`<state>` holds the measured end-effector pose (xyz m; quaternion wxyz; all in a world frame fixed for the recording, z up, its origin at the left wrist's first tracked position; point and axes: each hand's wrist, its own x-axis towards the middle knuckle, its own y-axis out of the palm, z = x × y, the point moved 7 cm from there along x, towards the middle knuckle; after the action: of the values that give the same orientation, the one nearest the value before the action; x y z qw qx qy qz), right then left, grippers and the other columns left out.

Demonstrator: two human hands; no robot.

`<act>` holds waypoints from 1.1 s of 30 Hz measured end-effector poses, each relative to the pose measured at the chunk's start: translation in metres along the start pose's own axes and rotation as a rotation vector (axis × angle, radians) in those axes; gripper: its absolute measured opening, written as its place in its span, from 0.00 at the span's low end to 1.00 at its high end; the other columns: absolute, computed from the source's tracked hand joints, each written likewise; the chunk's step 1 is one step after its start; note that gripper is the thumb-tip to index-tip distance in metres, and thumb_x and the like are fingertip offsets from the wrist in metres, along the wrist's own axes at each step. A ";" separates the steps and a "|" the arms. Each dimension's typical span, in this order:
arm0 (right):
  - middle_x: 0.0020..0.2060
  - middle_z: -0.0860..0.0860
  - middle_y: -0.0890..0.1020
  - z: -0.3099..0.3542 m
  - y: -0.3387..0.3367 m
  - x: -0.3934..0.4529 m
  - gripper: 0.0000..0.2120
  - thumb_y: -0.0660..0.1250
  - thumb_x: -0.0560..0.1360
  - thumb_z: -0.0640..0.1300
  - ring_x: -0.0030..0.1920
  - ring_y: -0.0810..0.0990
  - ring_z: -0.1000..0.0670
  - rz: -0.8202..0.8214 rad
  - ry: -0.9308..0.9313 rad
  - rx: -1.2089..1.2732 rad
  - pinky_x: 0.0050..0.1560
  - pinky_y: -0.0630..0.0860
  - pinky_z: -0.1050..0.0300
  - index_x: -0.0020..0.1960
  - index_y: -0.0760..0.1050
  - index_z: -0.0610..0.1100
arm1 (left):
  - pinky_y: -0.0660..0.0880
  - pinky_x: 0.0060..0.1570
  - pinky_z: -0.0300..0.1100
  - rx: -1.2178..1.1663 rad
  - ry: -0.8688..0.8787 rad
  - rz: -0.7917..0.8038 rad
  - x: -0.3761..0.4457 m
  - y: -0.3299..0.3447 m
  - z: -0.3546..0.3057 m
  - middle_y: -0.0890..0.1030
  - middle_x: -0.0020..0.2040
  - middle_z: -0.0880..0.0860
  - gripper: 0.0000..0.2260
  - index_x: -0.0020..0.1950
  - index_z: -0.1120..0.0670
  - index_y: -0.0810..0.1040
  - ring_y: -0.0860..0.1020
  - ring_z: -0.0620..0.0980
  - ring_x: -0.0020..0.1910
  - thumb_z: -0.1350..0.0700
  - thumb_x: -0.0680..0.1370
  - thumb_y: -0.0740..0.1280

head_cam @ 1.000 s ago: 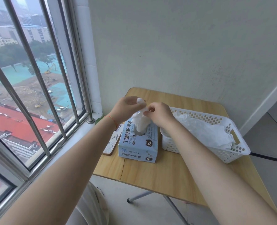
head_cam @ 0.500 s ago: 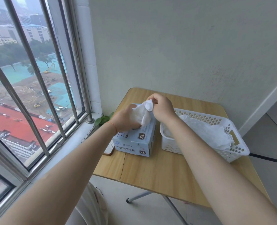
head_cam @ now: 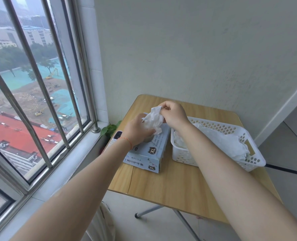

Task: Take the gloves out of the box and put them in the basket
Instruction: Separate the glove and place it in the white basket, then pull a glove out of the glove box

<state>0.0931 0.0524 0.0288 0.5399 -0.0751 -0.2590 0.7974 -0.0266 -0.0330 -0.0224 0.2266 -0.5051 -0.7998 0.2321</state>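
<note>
Now both hands, left hand (head_cam: 138, 129) and right hand (head_cam: 174, 114), hold the glove (head_cam: 153, 117) upright.

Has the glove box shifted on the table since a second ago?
Yes. The glove box has swung clockwise, its far end nearer the basket, uncovering the phone.

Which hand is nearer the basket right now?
Right. The right hand pinches the glove beside the basket; the left hand rests on the box, farther off.
</note>
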 end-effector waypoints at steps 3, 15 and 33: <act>0.37 0.51 0.80 -0.001 0.000 0.002 0.07 0.62 0.75 0.36 0.40 0.79 0.47 0.002 0.023 0.013 0.50 0.79 0.43 0.45 0.79 0.40 | 0.66 0.45 0.37 0.007 -0.009 0.007 -0.002 0.000 0.000 0.77 0.55 0.49 0.28 0.71 0.50 0.68 0.74 0.48 0.49 0.48 0.74 0.73; 0.32 0.52 0.78 0.013 0.003 -0.003 0.06 0.63 0.75 0.37 0.31 0.74 0.53 0.145 0.037 -0.077 0.33 0.72 0.60 0.44 0.79 0.43 | 0.80 0.50 0.43 -0.304 -0.002 0.184 0.001 -0.004 -0.005 0.79 0.56 0.49 0.23 0.62 0.48 0.75 0.80 0.48 0.53 0.52 0.70 0.77; 0.43 0.53 0.81 0.002 0.005 -0.007 0.02 0.68 0.75 0.44 0.47 0.79 0.51 0.129 -0.069 -0.332 0.43 0.75 0.59 0.45 0.78 0.46 | 0.79 0.51 0.49 -0.305 -0.128 0.027 -0.003 -0.017 -0.005 0.80 0.50 0.52 0.13 0.56 0.49 0.74 0.80 0.51 0.49 0.51 0.74 0.72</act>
<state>0.0914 0.0441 0.0272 0.4585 -0.1523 -0.4004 0.7787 -0.0345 -0.0410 -0.0088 0.0926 -0.5286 -0.8316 0.1429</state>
